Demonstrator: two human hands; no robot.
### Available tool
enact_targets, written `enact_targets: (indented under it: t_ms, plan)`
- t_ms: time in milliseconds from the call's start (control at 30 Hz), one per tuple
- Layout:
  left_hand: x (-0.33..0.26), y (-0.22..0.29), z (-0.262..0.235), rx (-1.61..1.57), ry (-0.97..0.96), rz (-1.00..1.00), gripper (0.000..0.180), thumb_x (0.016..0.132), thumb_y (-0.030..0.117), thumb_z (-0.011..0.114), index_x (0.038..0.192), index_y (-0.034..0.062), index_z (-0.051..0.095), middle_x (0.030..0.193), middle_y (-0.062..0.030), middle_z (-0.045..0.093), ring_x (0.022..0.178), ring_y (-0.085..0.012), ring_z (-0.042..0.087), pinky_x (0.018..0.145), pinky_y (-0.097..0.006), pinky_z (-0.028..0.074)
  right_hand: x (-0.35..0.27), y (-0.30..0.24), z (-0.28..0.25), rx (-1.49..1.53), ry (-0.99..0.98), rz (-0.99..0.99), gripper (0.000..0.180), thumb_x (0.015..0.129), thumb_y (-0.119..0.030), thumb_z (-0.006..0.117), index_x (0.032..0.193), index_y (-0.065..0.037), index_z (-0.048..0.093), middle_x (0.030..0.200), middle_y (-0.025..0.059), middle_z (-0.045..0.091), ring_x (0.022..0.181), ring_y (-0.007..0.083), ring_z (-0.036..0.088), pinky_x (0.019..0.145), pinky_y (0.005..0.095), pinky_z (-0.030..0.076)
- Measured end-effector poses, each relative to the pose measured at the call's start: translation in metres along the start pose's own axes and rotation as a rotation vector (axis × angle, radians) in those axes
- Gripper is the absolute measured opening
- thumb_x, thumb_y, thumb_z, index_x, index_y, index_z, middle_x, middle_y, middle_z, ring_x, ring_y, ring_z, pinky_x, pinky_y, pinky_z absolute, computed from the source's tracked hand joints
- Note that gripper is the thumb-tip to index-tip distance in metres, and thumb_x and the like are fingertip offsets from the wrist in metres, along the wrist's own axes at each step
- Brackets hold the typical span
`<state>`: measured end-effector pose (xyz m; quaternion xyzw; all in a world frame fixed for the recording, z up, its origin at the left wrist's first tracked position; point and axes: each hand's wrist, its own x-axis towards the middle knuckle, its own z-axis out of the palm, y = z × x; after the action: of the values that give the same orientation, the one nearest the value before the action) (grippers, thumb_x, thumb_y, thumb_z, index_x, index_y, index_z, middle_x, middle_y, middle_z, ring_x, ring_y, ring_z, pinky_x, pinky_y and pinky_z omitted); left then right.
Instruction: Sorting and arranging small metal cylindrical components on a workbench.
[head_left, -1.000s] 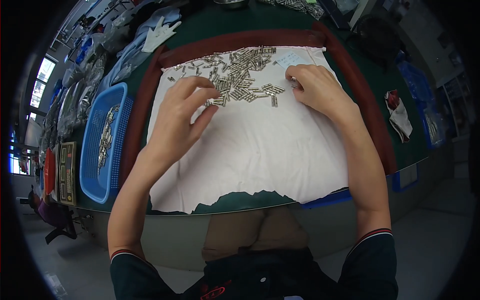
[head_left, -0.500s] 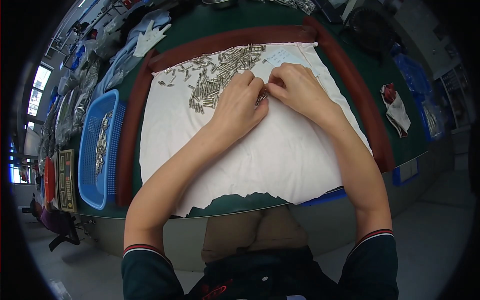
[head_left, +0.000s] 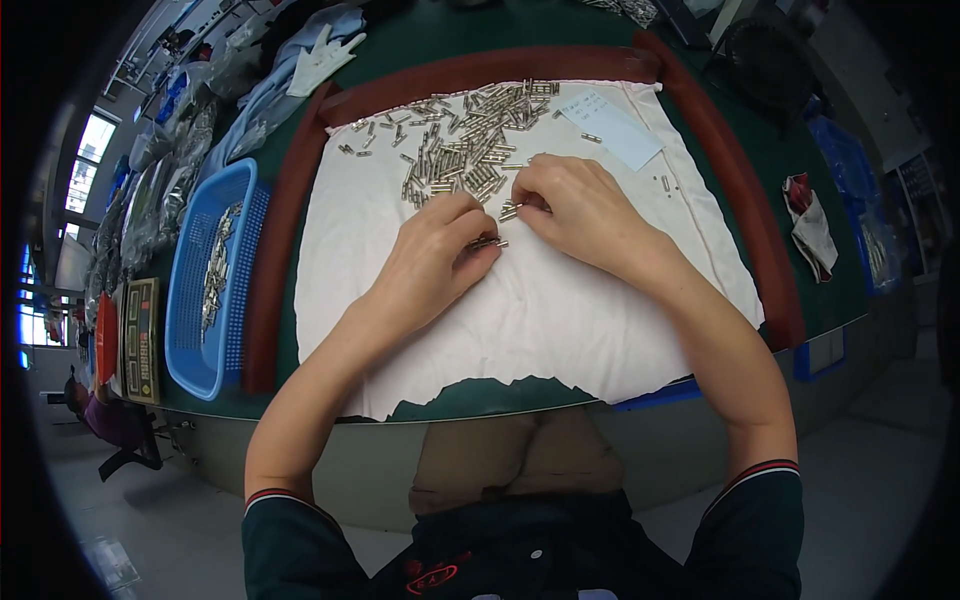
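Note:
Small shiny metal cylinders (head_left: 465,145) lie in a loose pile on a white cloth (head_left: 520,310). At the near edge of this pile, my left hand (head_left: 430,245) is curled with its fingers closed on a few metal cylinders (head_left: 488,242), whose ends poke out by the thumb. My right hand (head_left: 580,205) is a little to the right, thumb and fingers pinched at other cylinders (head_left: 510,210) beside the pile. The fingers partly hide what each hand grips.
Padded dark red bars (head_left: 490,75) border the cloth on three sides. A pale blue written slip (head_left: 615,130) lies at its far right. To the left stand a blue basket (head_left: 180,310) of metal parts and a scale (head_left: 140,340). A crumpled glove (head_left: 810,235) is on the right.
My hands, close together before, have moved apart. The left came nearer and leftward; the right shifted slightly nearer, uncovering more of the paper slip. Cylinders now show at the left fingertips.

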<state>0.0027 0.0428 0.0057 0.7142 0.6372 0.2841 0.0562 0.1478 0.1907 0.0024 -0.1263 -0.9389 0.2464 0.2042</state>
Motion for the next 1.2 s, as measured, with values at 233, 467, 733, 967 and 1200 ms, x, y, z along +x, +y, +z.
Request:
enact_targets:
  t_ms: [233,467,733,967,1200]
  plan:
    - [-0.025,0.006,0.004,-0.124,0.079,-0.005,0.018,0.073,0.003,0.073,0.087,0.0005,0.062,0.086,-0.0108,0.058,0.08,-0.029,0.059,0.067,-0.038,0.049,-0.002,-0.026,0.012,0.098,-0.069,-0.063,0.005,0.076,-0.006,0.063,0.076,-0.001,0.064,0.081,0.0133,0.063,0.085,0.0319,0.062,0.076,0.0428,0.05]
    - [-0.035,0.008,-0.007,-0.168,0.08,-0.115,0.013,0.074,0.001,0.07,0.084,0.0008,0.062,0.083,-0.0102,0.057,0.076,-0.0278,0.059,0.065,-0.037,0.049,-0.005,-0.021,0.01,0.17,-0.051,-0.121,0.007,0.075,-0.005,0.065,0.078,0.0,0.063,0.077,0.0105,0.06,0.076,0.0275,0.06,0.067,0.0376,0.048]
    - [-0.035,0.001,-0.001,-0.152,0.079,-0.092,0.012,0.077,-0.002,0.068,0.087,0.0001,0.063,0.084,-0.008,0.058,0.072,-0.0211,0.061,0.059,-0.03,0.05,-0.005,-0.029,-0.001,0.119,-0.255,-0.07,0.008,0.072,-0.009,0.062,0.07,-0.002,0.062,0.074,0.0101,0.061,0.079,0.0286,0.06,0.071,0.0397,0.048]
    - [-0.034,-0.007,0.005,-0.154,0.264,-0.123,0.016,0.074,-0.005,0.064,0.089,-0.0004,0.062,0.082,-0.011,0.056,0.076,-0.0293,0.057,0.065,-0.038,0.047,-0.003,-0.024,-0.012,0.005,-0.113,-0.057,0.009,0.069,-0.005,0.064,0.073,0.001,0.059,0.075,0.0112,0.06,0.072,0.0273,0.059,0.065,0.0371,0.048]
    - [-0.026,-0.008,0.007,-0.085,0.208,-0.087,0.02,0.077,-0.008,0.062,0.096,-0.0009,0.064,0.091,-0.0101,0.056,0.077,-0.0235,0.059,0.063,-0.032,0.049,-0.007,-0.019,-0.023,-0.185,-0.264,0.048,0.008,0.067,-0.006,0.061,0.07,0.0,0.058,0.07,0.0124,0.06,0.07,0.0284,0.06,0.067,0.0392,0.047]
